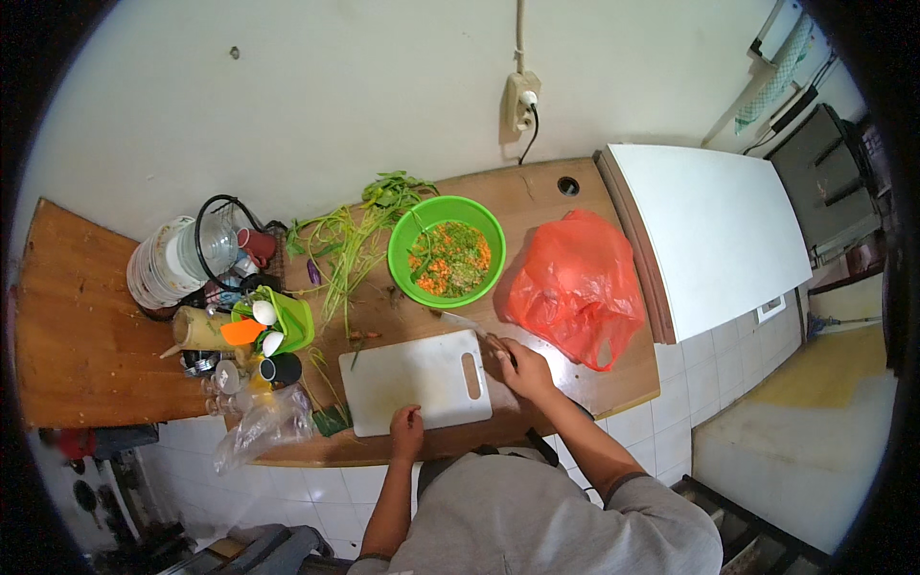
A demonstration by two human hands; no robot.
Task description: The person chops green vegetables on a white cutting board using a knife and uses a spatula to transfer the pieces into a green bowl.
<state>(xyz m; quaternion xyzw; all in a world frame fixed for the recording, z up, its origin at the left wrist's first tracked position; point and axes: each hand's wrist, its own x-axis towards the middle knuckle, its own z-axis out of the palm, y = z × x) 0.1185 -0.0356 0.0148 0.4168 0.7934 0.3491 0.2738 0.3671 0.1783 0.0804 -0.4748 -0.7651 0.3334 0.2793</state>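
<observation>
The right hand [522, 372] has its fingers clamped on the knife [466, 323] at the board's [412, 379] far right corner, blade pointing away from the body, probably for safety; the left hand [407, 433] is at the board's near edge, perhaps to steady it, but I cannot tell if its fingers are apart or together. Beyond the board sits the bowl [460, 208], seemingly for easy reach, with stems [353, 251] beyond its left side and a red bag [580, 287] to its right, limiting elbow room.
</observation>
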